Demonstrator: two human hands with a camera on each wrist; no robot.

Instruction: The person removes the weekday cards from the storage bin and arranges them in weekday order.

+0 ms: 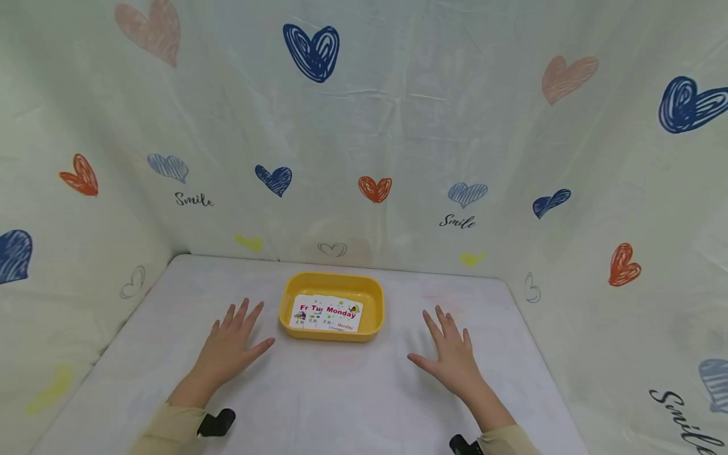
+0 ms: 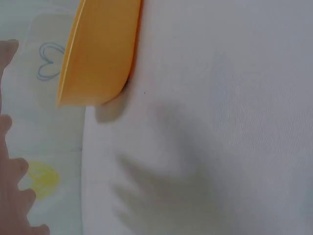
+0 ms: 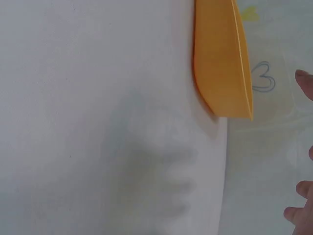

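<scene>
Hearts (image 1: 276, 181) dot sheeting (image 1: 421, 139) around a white table (image 1: 335, 398) bearing a tray (image 1: 332, 337).

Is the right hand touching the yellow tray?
Apart. The head view shows white table between the right hand and the tray.

pale heart-printed curtain walls (image 1: 409, 139), white tabletop (image 1: 341, 392), soft light
</scene>
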